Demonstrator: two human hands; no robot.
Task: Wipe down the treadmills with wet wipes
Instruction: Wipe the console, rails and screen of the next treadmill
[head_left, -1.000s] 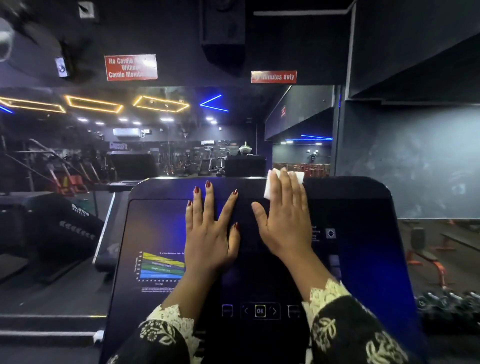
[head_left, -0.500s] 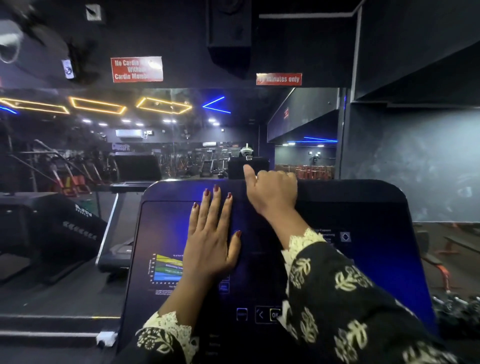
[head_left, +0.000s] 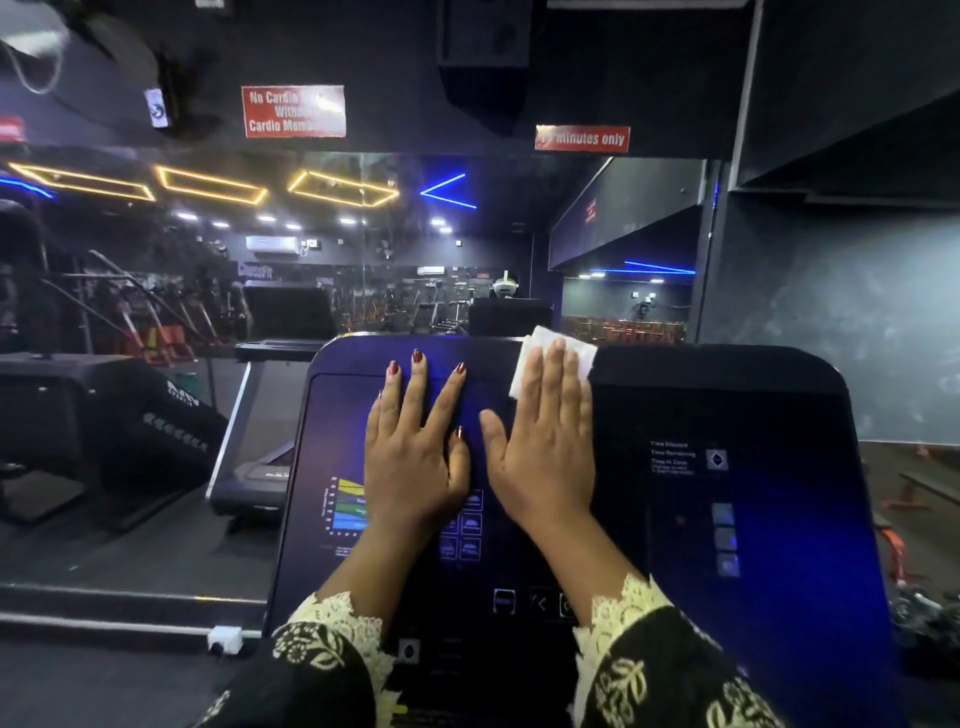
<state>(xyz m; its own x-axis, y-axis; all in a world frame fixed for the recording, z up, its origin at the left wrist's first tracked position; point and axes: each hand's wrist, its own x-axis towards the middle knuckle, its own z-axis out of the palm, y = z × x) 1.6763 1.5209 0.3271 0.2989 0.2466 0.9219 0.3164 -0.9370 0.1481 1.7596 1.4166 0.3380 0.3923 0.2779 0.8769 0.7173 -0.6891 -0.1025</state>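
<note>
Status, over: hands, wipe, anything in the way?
Left hand flat on treadmill console, holding nothing. Right hand flat, pressing wet wipe at console's top edge. Only obstruction: left hand alongside.

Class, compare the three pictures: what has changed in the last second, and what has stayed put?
The right hand swept up over the top edge of the console, fingers curled, then came back down; it now presses flat on the white wipe. The left hand stayed flat on the console.
</note>
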